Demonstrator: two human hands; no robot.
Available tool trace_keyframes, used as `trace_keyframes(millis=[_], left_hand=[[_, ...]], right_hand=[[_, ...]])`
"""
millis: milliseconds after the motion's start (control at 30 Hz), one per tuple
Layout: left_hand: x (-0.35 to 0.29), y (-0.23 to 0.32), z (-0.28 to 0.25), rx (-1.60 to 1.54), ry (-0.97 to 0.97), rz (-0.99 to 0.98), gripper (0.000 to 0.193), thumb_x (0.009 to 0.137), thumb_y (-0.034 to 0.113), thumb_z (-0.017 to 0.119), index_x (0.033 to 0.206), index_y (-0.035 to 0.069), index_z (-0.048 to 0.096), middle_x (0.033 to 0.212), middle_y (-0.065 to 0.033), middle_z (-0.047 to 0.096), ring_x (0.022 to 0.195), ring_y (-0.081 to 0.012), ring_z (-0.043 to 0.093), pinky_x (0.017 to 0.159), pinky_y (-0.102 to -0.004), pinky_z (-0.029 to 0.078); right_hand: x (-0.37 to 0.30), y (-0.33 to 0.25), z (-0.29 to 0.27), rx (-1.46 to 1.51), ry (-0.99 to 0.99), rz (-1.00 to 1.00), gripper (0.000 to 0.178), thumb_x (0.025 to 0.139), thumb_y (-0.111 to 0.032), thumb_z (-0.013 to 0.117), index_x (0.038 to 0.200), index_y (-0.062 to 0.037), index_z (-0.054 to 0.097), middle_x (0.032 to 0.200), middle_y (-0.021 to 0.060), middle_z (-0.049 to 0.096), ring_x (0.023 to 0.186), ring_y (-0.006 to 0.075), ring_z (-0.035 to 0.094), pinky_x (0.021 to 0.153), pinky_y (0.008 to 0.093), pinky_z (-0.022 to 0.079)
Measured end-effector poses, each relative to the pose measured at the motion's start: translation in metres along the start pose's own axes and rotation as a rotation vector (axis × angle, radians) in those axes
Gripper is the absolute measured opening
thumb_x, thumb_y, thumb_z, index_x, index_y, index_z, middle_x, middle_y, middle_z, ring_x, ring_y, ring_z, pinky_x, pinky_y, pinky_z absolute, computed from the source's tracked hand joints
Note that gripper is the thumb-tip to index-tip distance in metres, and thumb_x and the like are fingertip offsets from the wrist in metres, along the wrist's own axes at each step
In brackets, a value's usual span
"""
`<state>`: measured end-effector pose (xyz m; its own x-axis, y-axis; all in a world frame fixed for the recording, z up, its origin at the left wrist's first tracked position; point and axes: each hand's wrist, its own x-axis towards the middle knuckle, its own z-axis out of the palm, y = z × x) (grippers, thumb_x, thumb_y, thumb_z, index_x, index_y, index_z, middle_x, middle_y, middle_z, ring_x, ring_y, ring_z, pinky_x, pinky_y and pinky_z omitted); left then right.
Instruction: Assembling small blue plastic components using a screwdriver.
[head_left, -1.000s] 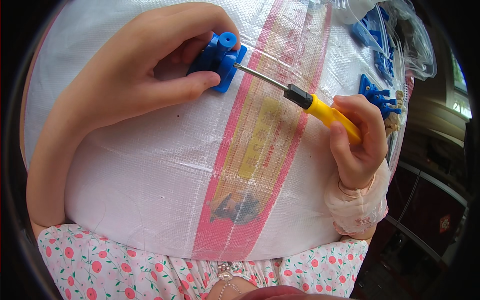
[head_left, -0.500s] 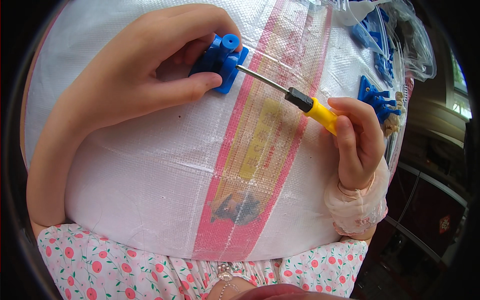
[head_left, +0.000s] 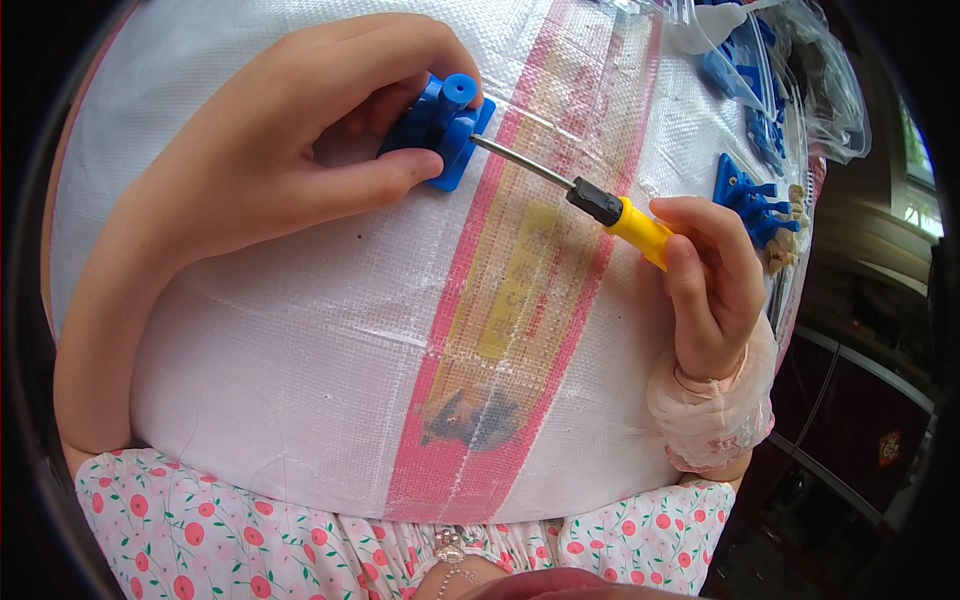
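A blue plastic part [head_left: 436,125] with a flat base plate and a round hollow post rests on the white woven sheet, left of its printed stripe. Thumb and fingers of my left hand [head_left: 300,130] are closed around it from the left; some fingertips are hidden behind it. My right hand [head_left: 715,270] grips the yellow handle of a screwdriver [head_left: 606,205] with a black collar. Its metal shaft points up and left, and the tip meets the right side of the blue part. How deep the tip sits cannot be made out.
White woven sheeting [head_left: 290,350] with a pink and yellow printed stripe covers the work surface. Toward the right edge stands another blue part with pegs [head_left: 752,200], beside small beige pieces [head_left: 787,240]. Clear plastic bags [head_left: 825,90], more blue pieces and a white bottle [head_left: 712,25] crowd the far right.
Both hands, the blue part and the screwdriver have shifted only very slightly. The screwdriver tip stays against the blue part, and both grips are kept.
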<state>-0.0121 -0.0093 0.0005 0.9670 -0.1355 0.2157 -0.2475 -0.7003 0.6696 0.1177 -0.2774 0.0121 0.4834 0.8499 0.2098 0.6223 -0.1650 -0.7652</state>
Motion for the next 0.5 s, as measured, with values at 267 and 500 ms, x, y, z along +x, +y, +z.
trace_keyframes(millis=[267, 500], left_hand=[[-0.0006, -0.0027, -0.0002, 0.005, -0.009, -0.017, 0.034, 0.072, 0.001, 0.066, 0.105, 0.005, 0.057, 0.091, -0.0018, 0.053, 0.069, -0.01, 0.044, 0.059, -0.0221, 0.036], [0.0003, -0.0027, 0.0015, -0.016, 0.025, -0.002, 0.033, 0.072, 0.002, 0.065, 0.104, 0.005, 0.057, 0.09, -0.0018, 0.053, 0.069, -0.0107, 0.044, 0.06, -0.0221, 0.036]], right_hand=[[0.0005, 0.0045, 0.0016, -0.031, -0.008, -0.049, 0.027, 0.08, 0.001, 0.064, 0.106, 0.0012, 0.057, 0.082, 0.0086, 0.059, 0.065, 0.0107, 0.056, 0.058, 0.0187, 0.041], [0.0001, 0.0061, 0.0032, -0.021, 0.047, -0.062, 0.026, 0.081, 0.0, 0.065, 0.106, 0.0005, 0.057, 0.084, 0.0088, 0.061, 0.068, 0.0116, 0.059, 0.06, 0.0188, 0.043]])
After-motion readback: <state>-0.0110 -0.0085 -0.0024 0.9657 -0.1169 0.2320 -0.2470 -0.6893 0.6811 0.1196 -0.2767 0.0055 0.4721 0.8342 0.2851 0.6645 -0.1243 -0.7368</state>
